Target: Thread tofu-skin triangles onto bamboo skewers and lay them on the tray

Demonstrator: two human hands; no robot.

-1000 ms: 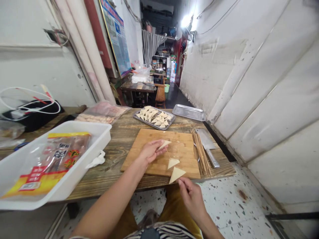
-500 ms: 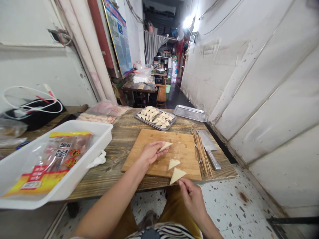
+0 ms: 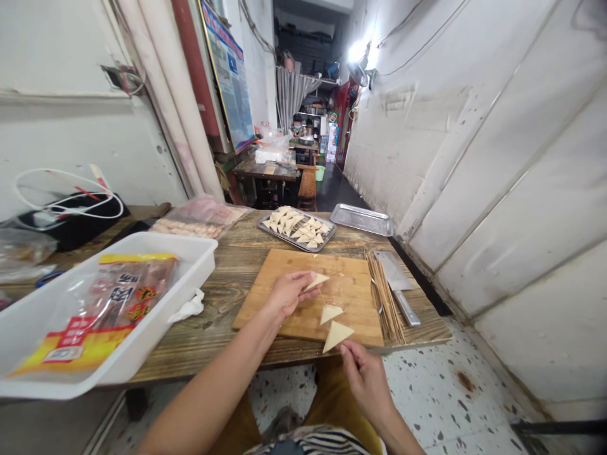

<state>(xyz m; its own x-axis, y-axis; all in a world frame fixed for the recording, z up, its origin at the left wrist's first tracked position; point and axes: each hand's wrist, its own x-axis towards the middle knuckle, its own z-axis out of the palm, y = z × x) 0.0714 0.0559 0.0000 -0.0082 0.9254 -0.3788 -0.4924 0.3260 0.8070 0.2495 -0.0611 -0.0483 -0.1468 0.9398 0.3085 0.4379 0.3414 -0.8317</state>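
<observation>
My left hand (image 3: 291, 292) is closed, with thumb and fingers pinching a pale triangular slice (image 3: 317, 280) that looks like tofu, over the cutting board. From that slice a thin bamboo skewer (image 3: 321, 294) runs down to a second triangle (image 3: 331, 313). Closest to me is a third, larger triangle (image 3: 338, 335) at the board's front edge. At its lower corner, my right hand (image 3: 363, 373) is closed in a pinch on the skewer's near end, which the fingers mostly hide. Beneath lies the wooden cutting board (image 3: 279, 268).
Right of the board lie a bundle of bamboo skewers (image 3: 386, 300) and a cleaver (image 3: 397, 278). Behind it, a metal tray (image 3: 327, 243) bears many skewered triangles, beside another metal tray (image 3: 363, 219). On the left stands a white tub (image 3: 202, 258) with a packaged food bag (image 3: 109, 303).
The whole view has shifted slightly. Both hands keep the same grip, and the slices have hardly moved between them.
</observation>
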